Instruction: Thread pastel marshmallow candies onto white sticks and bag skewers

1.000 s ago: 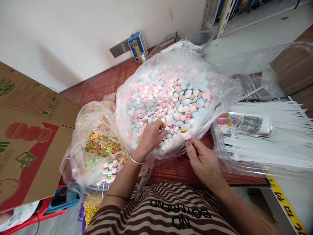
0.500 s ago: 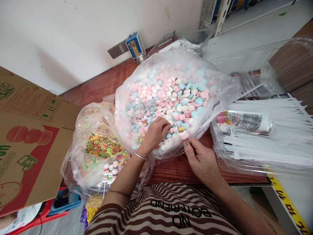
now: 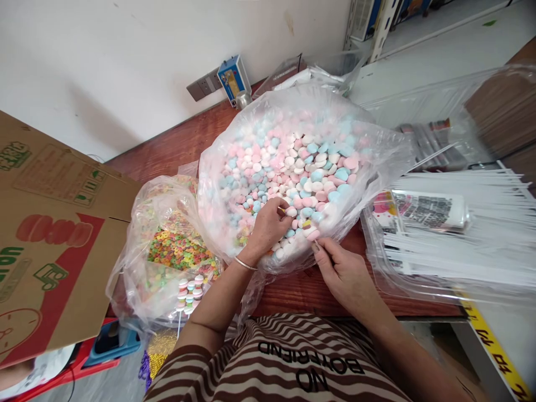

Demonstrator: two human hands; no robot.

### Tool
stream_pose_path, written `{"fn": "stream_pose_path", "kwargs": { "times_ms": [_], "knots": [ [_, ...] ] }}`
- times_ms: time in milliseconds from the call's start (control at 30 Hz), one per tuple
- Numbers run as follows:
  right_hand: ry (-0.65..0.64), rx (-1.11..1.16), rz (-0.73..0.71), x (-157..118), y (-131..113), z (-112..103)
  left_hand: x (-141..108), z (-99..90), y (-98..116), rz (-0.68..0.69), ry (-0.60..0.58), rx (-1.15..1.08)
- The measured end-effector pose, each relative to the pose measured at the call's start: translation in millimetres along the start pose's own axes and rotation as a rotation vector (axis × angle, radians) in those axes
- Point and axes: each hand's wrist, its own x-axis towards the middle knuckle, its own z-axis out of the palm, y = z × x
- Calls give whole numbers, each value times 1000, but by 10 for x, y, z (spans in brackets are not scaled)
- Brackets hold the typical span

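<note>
My right hand (image 3: 345,273) pinches the short end of a stick bearing a candy skewer (image 3: 311,231) of stacked pink, white and yellow pieces. Over the candies, my left hand (image 3: 270,226) is closed, with a small yellow candy piece (image 3: 281,209) showing at its fingertips. Beneath both hands lies a big clear plastic bag (image 3: 209,167) full of pink, white and blue button-shaped candies (image 3: 318,167). To its left, a second bag holds small multicoloured ring candies (image 3: 176,248). Several stacked candy skewers (image 3: 190,293) rest on that second bag, near my left forearm.
On the right, a clear plastic tray (image 3: 377,268) holds many white sticks (image 3: 452,254) and a printed packet (image 3: 433,209). A cardboard box (image 3: 50,251) stands at the left. By the wall sits a blue device (image 3: 232,78) on the reddish wooden table (image 3: 180,137).
My left fingertips have turned up slightly from the candies, and a yellow piece now shows in them. The skewer in my right hand has tilted and dropped a little.
</note>
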Motion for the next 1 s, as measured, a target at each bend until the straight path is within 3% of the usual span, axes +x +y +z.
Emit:
{"fn": "stream_pose_path", "kwargs": {
  "times_ms": [167,400,567,800,1000],
  "knots": [
    [-101,-110,57,38,-15,42,-70,-31,56,-15,29,-160],
    [-141,-123,103,60,-41,32,-180,-59,93,-2,-60,-356],
    [-144,-117,113,65,-61,43,-236,-113,113,-128,-139,-556],
    [-153,-86,88,42,-139,31,-251,-123,131,-263,-48,-578],
    [-140,-82,80,34,-130,49,-284,-114,148,-241,-43,-562]
  ]
}}
